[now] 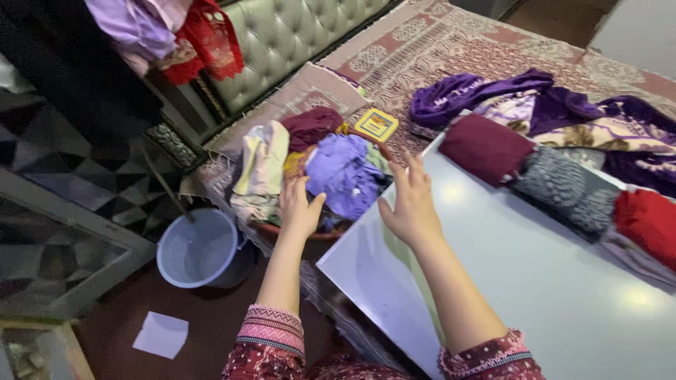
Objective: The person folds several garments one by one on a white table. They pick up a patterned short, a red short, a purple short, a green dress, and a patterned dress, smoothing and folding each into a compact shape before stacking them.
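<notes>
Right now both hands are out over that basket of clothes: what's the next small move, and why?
Probably lower the left hand onto the lavender garment and close the fingers on it. That hand is open at the rim of the basket, beside this topmost piece. The right hand hovers open and empty over the white table's corner, free to help lift.

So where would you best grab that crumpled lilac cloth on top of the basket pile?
Probably at the raised bunched folds in the middle of the lilac cloth, coming from above on the near side. It lies loose on top of the pile in the basket, with the left hand and right hand open just beside it.
</notes>
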